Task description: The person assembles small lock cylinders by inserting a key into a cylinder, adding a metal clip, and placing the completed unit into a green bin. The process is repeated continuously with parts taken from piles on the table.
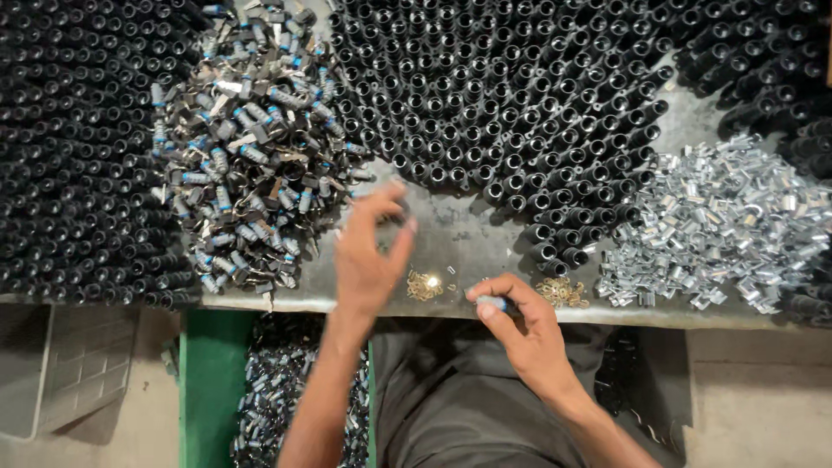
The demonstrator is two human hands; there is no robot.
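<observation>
My left hand (371,251) hovers over the grey metal table (468,234), blurred, fingers spread, next to a heap of small silver and black parts with blue bands (251,147); whether it holds anything is unclear. My right hand (516,325) is at the table's front edge, fingers pinched on a small silver and blue part (492,302). Between the hands lies a little cluster of small brass pieces (425,284). A second brass cluster (563,293) sits just right of my right hand.
Upright black tubular parts (511,95) pack the back of the table, with more stacked at the left (69,147) and far right (771,69). A pile of shiny silver clips (719,225) lies at right. Below the edge, a green bin (212,381) holds finished-looking parts.
</observation>
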